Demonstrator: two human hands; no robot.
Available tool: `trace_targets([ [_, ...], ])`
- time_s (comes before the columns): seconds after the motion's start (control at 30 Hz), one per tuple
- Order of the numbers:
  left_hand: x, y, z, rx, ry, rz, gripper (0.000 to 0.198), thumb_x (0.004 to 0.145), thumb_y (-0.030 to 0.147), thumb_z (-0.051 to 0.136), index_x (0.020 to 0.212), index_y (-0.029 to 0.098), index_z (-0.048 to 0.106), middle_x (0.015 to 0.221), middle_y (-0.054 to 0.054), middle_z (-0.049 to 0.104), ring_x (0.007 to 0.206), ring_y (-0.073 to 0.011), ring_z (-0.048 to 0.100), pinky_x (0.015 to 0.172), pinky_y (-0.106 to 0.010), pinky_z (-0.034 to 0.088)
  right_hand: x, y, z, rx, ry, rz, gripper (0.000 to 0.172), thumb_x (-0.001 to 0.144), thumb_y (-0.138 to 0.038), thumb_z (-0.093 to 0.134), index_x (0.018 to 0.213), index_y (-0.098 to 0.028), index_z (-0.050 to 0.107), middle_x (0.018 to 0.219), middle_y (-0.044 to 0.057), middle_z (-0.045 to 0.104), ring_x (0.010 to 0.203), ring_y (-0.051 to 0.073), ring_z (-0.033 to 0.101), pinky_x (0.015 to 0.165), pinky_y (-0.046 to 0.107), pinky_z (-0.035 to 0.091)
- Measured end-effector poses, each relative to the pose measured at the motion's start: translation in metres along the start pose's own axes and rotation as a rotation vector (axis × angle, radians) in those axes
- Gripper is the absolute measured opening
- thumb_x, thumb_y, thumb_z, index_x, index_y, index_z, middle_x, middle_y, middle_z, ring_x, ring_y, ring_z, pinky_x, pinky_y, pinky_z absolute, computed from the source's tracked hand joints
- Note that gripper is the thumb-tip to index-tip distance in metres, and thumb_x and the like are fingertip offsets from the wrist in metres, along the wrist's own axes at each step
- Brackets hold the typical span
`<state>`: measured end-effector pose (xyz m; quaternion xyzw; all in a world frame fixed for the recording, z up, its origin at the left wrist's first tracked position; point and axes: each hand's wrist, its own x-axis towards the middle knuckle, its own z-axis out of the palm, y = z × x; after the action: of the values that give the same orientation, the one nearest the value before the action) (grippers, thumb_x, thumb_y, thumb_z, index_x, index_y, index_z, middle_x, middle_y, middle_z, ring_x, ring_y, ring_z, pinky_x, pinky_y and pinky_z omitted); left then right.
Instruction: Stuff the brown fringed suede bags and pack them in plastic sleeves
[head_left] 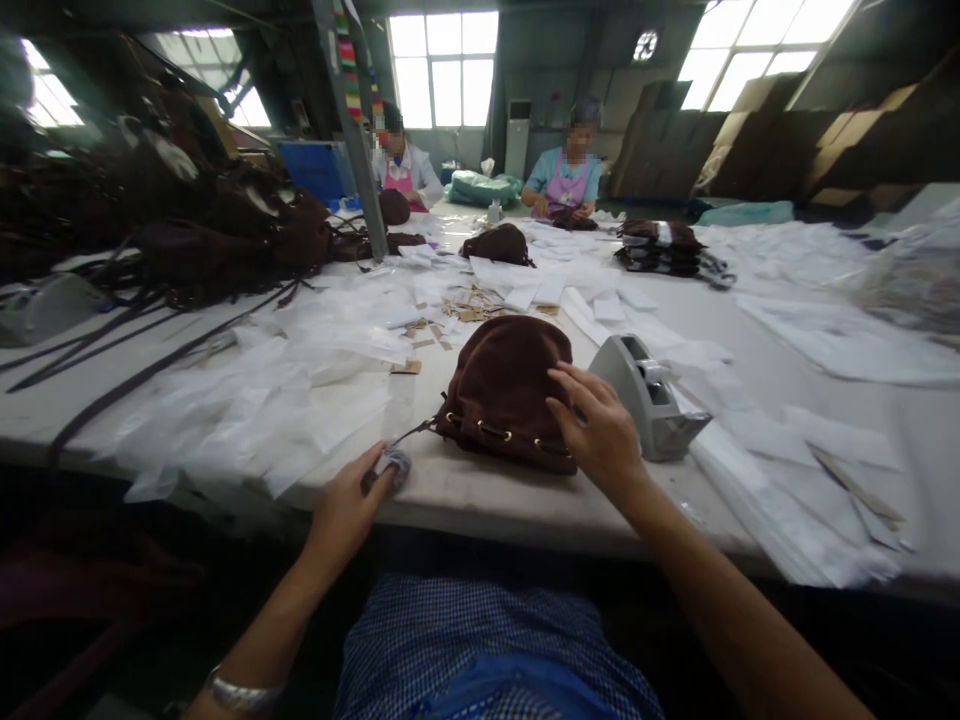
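A brown suede drawstring bag [504, 385] with gold eyelets lies on the white table [480, 495] just in front of me. My right hand [600, 425] rests on its right side with fingers curled over the fabric near the eyelets. My left hand [349, 505] sits at the table's front edge, pinching the wrapped end of the bag's drawstring [391, 462], which runs taut to the bag's mouth.
A grey tape dispenser [651, 395] stands right of the bag. Clear plastic sleeves [247, 400] and white paper sheets [817, 450] cover the table. Dark bags and straps [187, 240] pile at the left. Two other people [566, 175] work at the far end, beside stacked bags [660, 245].
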<state>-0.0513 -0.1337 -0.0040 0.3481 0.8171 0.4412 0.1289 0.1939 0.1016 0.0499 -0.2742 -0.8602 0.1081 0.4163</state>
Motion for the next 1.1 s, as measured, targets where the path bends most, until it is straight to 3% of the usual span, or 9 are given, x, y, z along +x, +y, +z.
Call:
trace_targets([
  [0.1, 0.01, -0.007, -0.002, 0.068, -0.018, 0.037, 0.045, 0.081, 0.046, 0.062, 0.119, 0.024, 0.071, 0.125, -0.009, 0.069, 0.12, -0.0348, 0.06, 0.102, -0.042, 0.042, 0.057, 0.031, 0.007, -0.098, -0.129, 0.007, 0.058, 0.09, -0.04, 0.061, 0.142, -0.019, 0.048, 0.145, 0.015, 0.05, 0.136, 0.032, 0.044, 0.112, 0.05, 0.037],
  [0.17, 0.017, -0.012, -0.005, 0.048, -0.03, 0.058, 0.045, 0.08, 0.047, 0.063, 0.118, 0.024, 0.071, 0.125, -0.009, 0.069, 0.122, -0.0346, 0.059, 0.103, -0.042, 0.042, 0.089, 0.047, 0.013, -0.094, -0.305, 0.01, 0.068, 0.083, -0.042, 0.07, 0.143, -0.018, 0.047, 0.14, 0.016, 0.055, 0.127, 0.032, 0.052, 0.105, 0.047, 0.043],
  [0.33, 0.038, -0.017, -0.012, -0.077, -0.081, 0.078, 0.045, 0.075, 0.049, 0.068, 0.112, 0.024, 0.074, 0.123, -0.007, 0.07, 0.123, -0.0343, 0.058, 0.107, -0.041, 0.04, 0.14, 0.055, 0.015, -0.12, -0.583, 0.095, 0.032, 0.076, -0.041, 0.075, 0.097, -0.017, 0.072, 0.082, 0.003, 0.071, 0.076, 0.02, 0.064, 0.068, 0.028, 0.046],
  [0.47, 0.08, 0.005, -0.024, -0.107, -0.023, 0.098, 0.048, 0.074, 0.044, 0.068, 0.116, 0.022, 0.072, 0.12, -0.007, 0.072, 0.116, -0.0336, 0.062, 0.104, -0.041, 0.043, 0.178, 0.024, -0.004, -0.159, -0.328, 0.008, 0.024, 0.075, -0.036, 0.075, 0.093, -0.021, 0.073, 0.08, 0.0, 0.068, 0.075, 0.018, 0.06, 0.067, 0.026, 0.042],
  [0.63, 0.147, 0.064, -0.04, -0.076, 0.205, 0.16, 0.051, 0.078, 0.032, 0.062, 0.128, 0.023, 0.065, 0.126, -0.008, 0.068, 0.114, -0.0309, 0.062, 0.101, -0.042, 0.046, 0.213, -0.035, -0.044, -0.197, 0.163, -0.398, 0.022, 0.09, -0.024, 0.058, 0.108, -0.021, 0.07, 0.107, 0.005, 0.064, 0.105, 0.023, 0.058, 0.09, 0.035, 0.045],
  [0.77, 0.155, 0.088, -0.032, -0.164, 0.247, 0.184, 0.059, 0.078, 0.041, 0.068, 0.135, 0.028, 0.058, 0.142, -0.007, 0.056, 0.123, -0.0325, 0.056, 0.104, -0.046, 0.045, 0.167, -0.059, -0.046, -0.22, 0.154, -0.625, 0.032, 0.094, -0.014, 0.049, 0.119, -0.023, 0.067, 0.112, 0.006, 0.065, 0.113, 0.023, 0.056, 0.1, 0.041, 0.044],
  [0.9, 0.12, 0.076, -0.01, -0.55, -0.059, 0.058, 0.061, 0.088, 0.059, 0.054, 0.135, 0.02, 0.055, 0.135, -0.014, 0.061, 0.119, -0.0285, 0.061, 0.097, -0.044, 0.052, 0.068, -0.048, -0.03, -0.026, -0.264, -0.79, 0.023, 0.091, -0.013, 0.057, 0.105, -0.025, 0.071, 0.105, 0.002, 0.073, 0.094, 0.016, 0.067, 0.098, 0.036, 0.051],
  [1.0, 0.09, 0.059, 0.003, -0.564, -0.191, -0.078, 0.067, 0.092, 0.067, 0.038, 0.139, 0.021, 0.051, 0.142, -0.015, 0.054, 0.127, -0.0302, 0.055, 0.098, -0.047, 0.051, 0.013, -0.029, -0.028, 0.101, -0.116, -0.437, 0.027, 0.092, -0.014, 0.058, 0.113, -0.027, 0.069, 0.108, 0.003, 0.073, 0.097, 0.017, 0.069, 0.091, 0.031, 0.056],
  [1.1, 0.071, 0.046, 0.013, -0.465, -0.19, -0.011, 0.069, 0.09, 0.069, 0.04, 0.144, 0.026, 0.045, 0.152, -0.011, 0.044, 0.137, -0.0316, 0.045, 0.101, -0.044, 0.05, -0.006, -0.011, -0.018, 0.105, -0.011, -0.065, 0.035, 0.092, -0.023, 0.061, 0.127, -0.028, 0.063, 0.125, 0.007, 0.067, 0.119, 0.024, 0.061, 0.104, 0.043, 0.05],
])
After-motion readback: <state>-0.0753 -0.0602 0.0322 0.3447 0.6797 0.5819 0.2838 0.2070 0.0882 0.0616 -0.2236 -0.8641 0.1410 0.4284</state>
